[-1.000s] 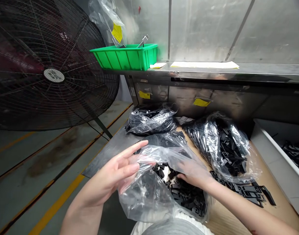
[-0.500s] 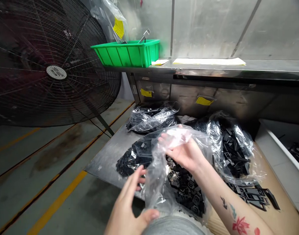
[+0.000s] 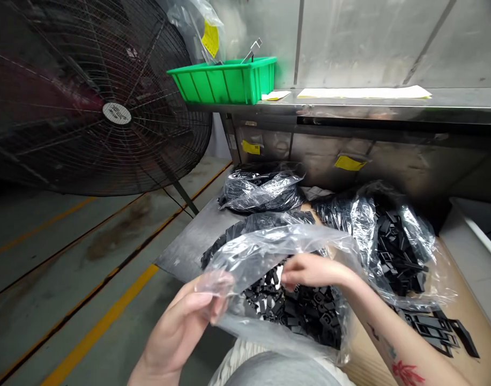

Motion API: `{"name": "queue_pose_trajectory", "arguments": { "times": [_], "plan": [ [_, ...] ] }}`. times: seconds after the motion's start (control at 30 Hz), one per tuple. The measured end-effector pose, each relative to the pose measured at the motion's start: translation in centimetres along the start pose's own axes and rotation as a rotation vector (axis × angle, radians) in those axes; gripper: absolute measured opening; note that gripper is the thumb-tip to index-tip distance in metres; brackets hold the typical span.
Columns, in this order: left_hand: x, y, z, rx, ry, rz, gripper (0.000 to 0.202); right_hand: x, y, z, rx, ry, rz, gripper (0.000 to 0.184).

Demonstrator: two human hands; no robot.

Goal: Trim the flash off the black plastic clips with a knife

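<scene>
Both hands at a clear bag: left hand pinching, right hand curled inside.

Plastic film hides some black parts at five o'clock; the fan at ten o'clock runs off the frame.

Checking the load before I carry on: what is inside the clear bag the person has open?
The clear plastic bag holds a heap of small black parts, the right hand at them. Creased film and the top layer hide what lies lower.
</scene>
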State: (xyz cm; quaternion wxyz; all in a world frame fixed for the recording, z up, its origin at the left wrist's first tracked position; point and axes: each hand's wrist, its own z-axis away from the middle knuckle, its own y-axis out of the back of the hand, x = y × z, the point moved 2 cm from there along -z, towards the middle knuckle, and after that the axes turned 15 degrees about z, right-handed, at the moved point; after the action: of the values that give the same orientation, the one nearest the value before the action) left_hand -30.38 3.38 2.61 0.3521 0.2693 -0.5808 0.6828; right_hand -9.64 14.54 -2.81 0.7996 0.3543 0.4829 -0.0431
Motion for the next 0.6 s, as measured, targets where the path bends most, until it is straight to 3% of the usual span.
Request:
{"name": "queue_pose_trajectory", "arguments": {
  "times": [0.13, 0.23, 0.3, 0.47, 0.6],
  "plan": [
    [0.1, -1.9, -1.1, -0.158, 0.044, 0.081, 0.032, 2.1, -3.9, -2.5, 0.058, -0.133, 0.497, 0.020],
    [0.5, -2.8, -2.0, -0.230, 0.035, 0.100, 0.041, 3.1, -5.9, -3.5, 0.093, -0.134, 0.733, 0.029],
    [0.7, -2.9, -2.2, -0.246, 0.044, 0.087, 0.044, 3.7, -6.3, -3.1, 0.069, -0.103, 0.843, 0.025],
    [1.0, -2.2, -1.2, -0.190, 0.074, 0.036, 0.044, 3.6, -5.9, -0.8, 0.054, -0.028, 1.006, 0.015],
    [1.1, -1.7, -0.1, -0.083, 0.085, 0.022, 0.047, 1.2, -7.8, -1.8, 0.117, 0.144, 1.029, 0.019]
  ]
}}
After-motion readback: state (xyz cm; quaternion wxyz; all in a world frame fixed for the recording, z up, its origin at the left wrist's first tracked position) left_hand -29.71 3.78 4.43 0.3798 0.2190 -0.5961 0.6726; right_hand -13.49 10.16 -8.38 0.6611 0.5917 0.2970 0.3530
